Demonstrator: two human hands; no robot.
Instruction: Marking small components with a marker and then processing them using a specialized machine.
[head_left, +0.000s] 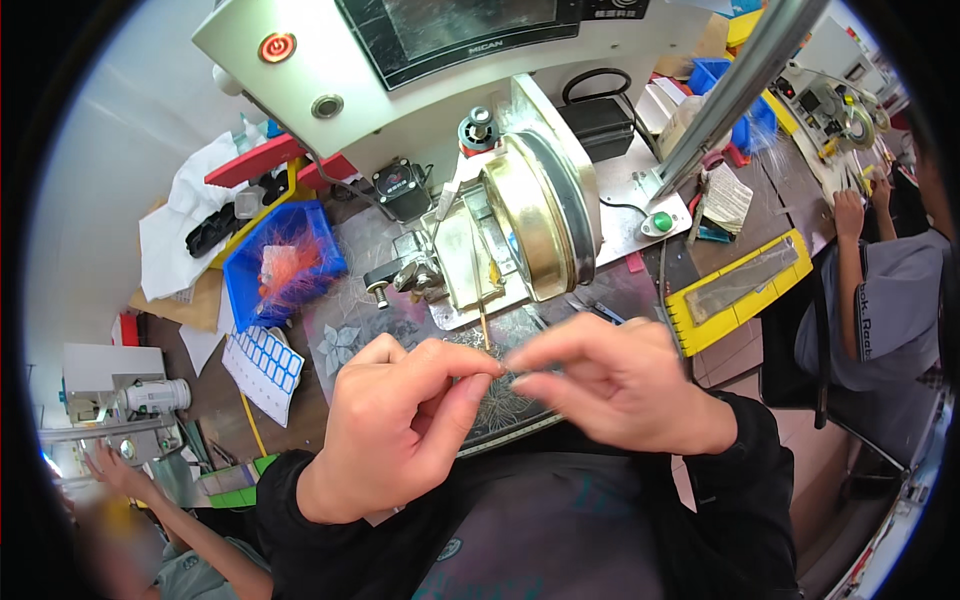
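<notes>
My left hand [400,430] is closed in a pinch, thumb against index finger, in front of the machine. Whatever sits between those fingertips is too small to name. Close beside it, my right hand [625,390] is slightly blurred, its thumb and index tips a little apart near the left fingertips; no object shows between them. A tangle of fine, pale wire-like strands [497,408] lies on the work surface beneath both hands. Just beyond the fingertips stands the machine's metal plate [462,290], with a thin rod [484,322] pointing toward me.
A large brass-coloured wheel [527,215] rises behind the plate. At left is a blue bin [240,290] with orange strands; at right, a yellow tray [690,335]. A metal post [715,100] slants at the upper right. Other people sit on both sides [890,300].
</notes>
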